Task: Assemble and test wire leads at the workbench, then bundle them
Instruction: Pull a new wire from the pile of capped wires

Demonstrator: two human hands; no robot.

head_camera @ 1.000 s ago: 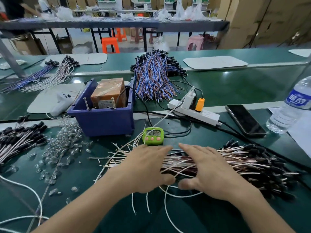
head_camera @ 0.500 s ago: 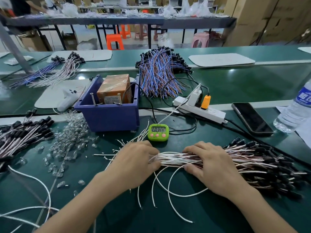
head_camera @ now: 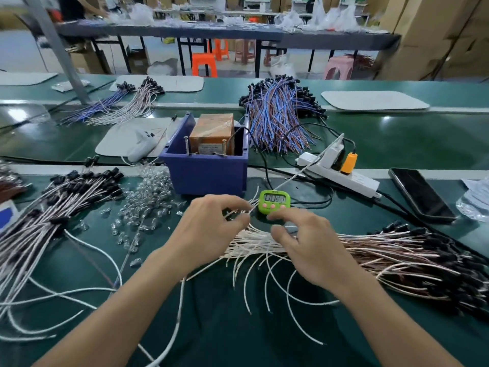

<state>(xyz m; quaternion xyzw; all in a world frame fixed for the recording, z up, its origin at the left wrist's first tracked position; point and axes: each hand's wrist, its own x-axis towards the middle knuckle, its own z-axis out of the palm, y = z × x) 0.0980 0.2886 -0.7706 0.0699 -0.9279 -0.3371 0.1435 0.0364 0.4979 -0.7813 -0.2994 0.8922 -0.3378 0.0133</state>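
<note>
A pile of pink-white wire leads (head_camera: 383, 250) with black end caps lies across the green bench, bare white ends pointing left. My left hand (head_camera: 209, 229) hovers over those ends and pinches a few of them between thumb and fingers. Over the middle of the pile is my right hand (head_camera: 312, 245), fingers loosely bent, index tip and thumb apart just below a green digital timer (head_camera: 275, 200). Loose white wires (head_camera: 267, 287) curl out toward me under both hands.
A blue bin (head_camera: 206, 176) with an orange box stands behind my hands. Clear LEDs (head_camera: 148, 197) are scattered on the left, beside another lead bundle (head_camera: 53, 207). On the right lie a power strip (head_camera: 344, 176) and a phone (head_camera: 420, 194). Blue-orange wires (head_camera: 277, 120) sit farther back.
Both hands were pressed flat on the pile; they have lifted and moved up toward the timer. The left fingers have curled onto the wire ends, and the right fingers have bent.
</note>
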